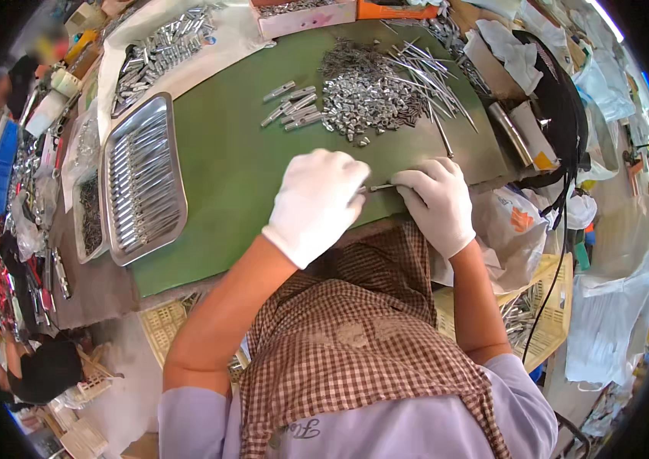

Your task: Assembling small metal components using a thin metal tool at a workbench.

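White gloves cover both of my hands, which work close together over the near edge of a green mat. My right hand is closed, pinching a slender metal rod between thumb and fingers. The rod's other end runs to the fingertips of my left hand, also closed in a pinch; a small metal bit shows there, too small to name. Beyond my hands lie a heap of small silver metal fittings, a pile of dark springs, several metal tubes and long thin rods.
To the left, a steel tray holds a row of slim metal pieces, beside a smaller tray of dark small parts. More metal parts lie on pale sheeting at the far left. A metal cylinder and black cable are on the right.
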Demonstrator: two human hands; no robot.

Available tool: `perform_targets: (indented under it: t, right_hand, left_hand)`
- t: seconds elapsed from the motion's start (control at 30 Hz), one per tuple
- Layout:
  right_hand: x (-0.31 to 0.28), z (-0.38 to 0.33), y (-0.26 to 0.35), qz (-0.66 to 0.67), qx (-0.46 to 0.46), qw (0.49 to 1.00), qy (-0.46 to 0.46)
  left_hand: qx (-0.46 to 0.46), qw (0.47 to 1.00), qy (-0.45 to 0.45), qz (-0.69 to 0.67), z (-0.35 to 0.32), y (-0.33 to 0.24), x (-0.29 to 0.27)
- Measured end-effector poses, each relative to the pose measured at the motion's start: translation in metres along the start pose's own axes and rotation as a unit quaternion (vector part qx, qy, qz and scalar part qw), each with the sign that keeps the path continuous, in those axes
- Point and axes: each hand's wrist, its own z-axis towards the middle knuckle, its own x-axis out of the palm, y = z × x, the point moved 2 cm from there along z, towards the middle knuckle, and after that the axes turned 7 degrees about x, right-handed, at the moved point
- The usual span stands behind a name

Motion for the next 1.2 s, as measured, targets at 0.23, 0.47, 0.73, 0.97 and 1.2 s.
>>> perform_targets:
  t: [0.23,0.47,0.73,0.97,1.2]
  right_hand:
    - [0.002,0.0,0.004,-0.002,-0.011,1.0,0.012]
    - [0.001,0.003,0.004,-0.001,-0.009,0.999,0.035]
    - [0.0,0.006,0.002,0.0,-0.011,0.999,0.049]
    - [-0.001,0.011,0.002,-0.006,-0.042,0.997,0.064]
    - [-0.008,0.028,-0.031,0.017,0.126,0.99,-0.058]
  left_hand:
    - [-0.136,0.984,-0.103,-0.047,-0.025,-0.009,0.007]
    - [-0.11,0.986,-0.119,0.031,-0.03,-0.015,0.012]
    - [-0.101,0.986,-0.126,0.043,-0.029,-0.019,0.012]
    - [-0.105,0.983,-0.152,0.019,-0.029,-0.022,0.016]
    - [-0.098,0.98,-0.171,-0.003,-0.03,-0.022,0.017]
